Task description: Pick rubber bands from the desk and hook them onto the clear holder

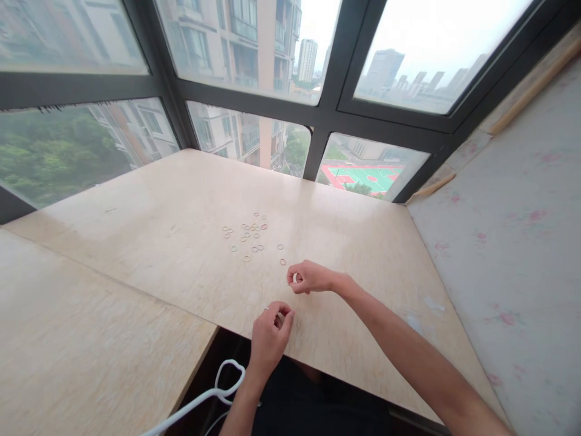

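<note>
Several thin, small coloured loops that look like rubber bands point(253, 227) lie loosely scattered on the pale stone-patterned counter point(363, 242). A reddish loop point(282, 262) rests just to the left of my right hand point(311, 277), whose thumb and index finger are curled together in a pinch above the counter. Nearer the front edge is my left hand point(270, 332), also with thumb and fingertips brought together. A thin pale band shows on one of its fingers. Whatever either pinch holds, if anything, is too small to make out.
Dark-framed windows point(313, 139) border the counter's far side. A wall with faded flower paper point(508, 242) stands on the right. A white cable point(200, 399) loops below the front edge, beside the counter's left section point(91, 339).
</note>
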Demonstrator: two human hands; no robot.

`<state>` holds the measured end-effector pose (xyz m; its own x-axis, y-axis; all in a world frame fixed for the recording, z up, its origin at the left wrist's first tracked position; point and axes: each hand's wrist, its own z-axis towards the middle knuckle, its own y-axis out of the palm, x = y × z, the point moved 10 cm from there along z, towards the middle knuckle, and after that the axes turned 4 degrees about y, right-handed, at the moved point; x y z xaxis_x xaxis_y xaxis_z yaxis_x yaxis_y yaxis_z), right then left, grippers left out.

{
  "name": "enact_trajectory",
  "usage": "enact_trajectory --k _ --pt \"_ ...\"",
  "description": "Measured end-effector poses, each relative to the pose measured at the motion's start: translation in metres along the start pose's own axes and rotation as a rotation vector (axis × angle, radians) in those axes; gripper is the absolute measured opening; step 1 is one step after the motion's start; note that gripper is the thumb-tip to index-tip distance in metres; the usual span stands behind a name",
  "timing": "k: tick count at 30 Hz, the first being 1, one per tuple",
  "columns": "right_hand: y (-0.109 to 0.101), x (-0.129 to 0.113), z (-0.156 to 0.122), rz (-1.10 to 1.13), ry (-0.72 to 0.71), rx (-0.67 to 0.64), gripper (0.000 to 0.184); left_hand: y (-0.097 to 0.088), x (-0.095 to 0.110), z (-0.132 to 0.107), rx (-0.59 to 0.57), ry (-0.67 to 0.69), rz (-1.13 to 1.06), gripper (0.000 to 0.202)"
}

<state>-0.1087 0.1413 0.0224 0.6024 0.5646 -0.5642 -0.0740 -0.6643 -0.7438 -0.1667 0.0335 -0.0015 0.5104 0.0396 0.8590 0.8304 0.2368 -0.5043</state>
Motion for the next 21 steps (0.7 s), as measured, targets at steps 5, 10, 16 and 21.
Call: enact_trajectory --k 5,10,16,21 --pt "-0.015 0.044 -0.057 0.344 0.1 0.159 0.013 -0.002 -0.004 0.002 0.029 -0.033 0.013 0.025" --pt "-0.026 0.094 -0.14 0.416 0.267 0.375 0.005 -0.004 -0.015 0.002 0.075 -0.1 -0.022 0.028" --pt "-0.033 0.156 -0.244 0.36 0.527 0.602 0.009 -0.006 -0.013 0.003 0.141 -0.182 0.013 0.027" --pt "-0.027 0.179 -0.283 0.316 0.619 0.659 0.011 -0.007 -0.007 0.003 0.16 -0.224 0.092 0.027"
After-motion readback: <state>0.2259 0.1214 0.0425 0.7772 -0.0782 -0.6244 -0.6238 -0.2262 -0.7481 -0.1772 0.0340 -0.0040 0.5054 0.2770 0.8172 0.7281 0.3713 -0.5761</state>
